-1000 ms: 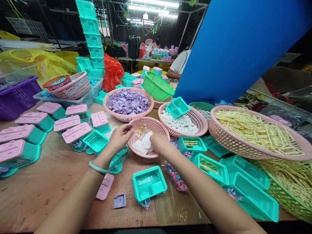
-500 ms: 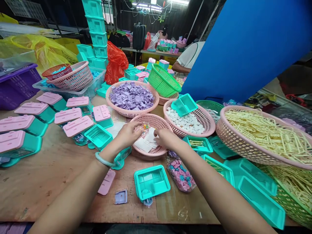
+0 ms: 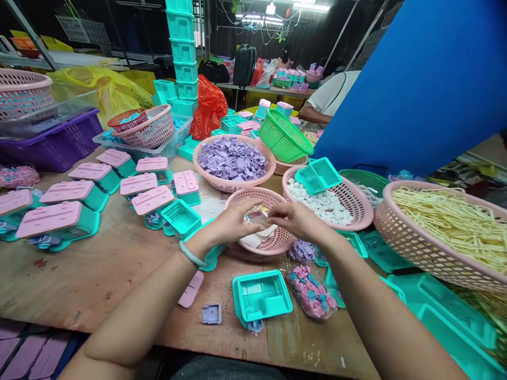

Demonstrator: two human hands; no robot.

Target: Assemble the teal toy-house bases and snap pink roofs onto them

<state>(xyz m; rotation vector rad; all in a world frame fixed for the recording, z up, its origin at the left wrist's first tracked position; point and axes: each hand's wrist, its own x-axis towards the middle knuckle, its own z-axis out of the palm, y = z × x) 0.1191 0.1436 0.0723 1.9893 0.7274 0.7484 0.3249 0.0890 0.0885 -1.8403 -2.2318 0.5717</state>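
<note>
My left hand (image 3: 233, 224) and my right hand (image 3: 295, 219) meet over a small pink basket (image 3: 273, 244) in the middle of the wooden table. Together they pinch a small white sheet with coloured stickers (image 3: 257, 215) between their fingertips. More white sheets lie in the basket under the hands. A pale green bangle sits on my left wrist. Close to me lies an open teal tray (image 3: 263, 295), with a clear bag of pink and blue bits (image 3: 311, 290) to its right, a small lilac part (image 3: 212, 313) to its left and a pink lid (image 3: 190, 289) beyond that.
Pink baskets hold lilac pieces (image 3: 233, 158), white pieces (image 3: 328, 203) and cream plastic frames (image 3: 447, 224). Teal boxes with pink lids (image 3: 59, 219) fill the left of the table. A tilted green basket (image 3: 282, 136), a blue board (image 3: 415, 79) and another person (image 3: 327, 100) are behind.
Both hands rose from the bottom of the small pink basket and came together, lifting one sticker sheet. The camera view swung to the left.
</note>
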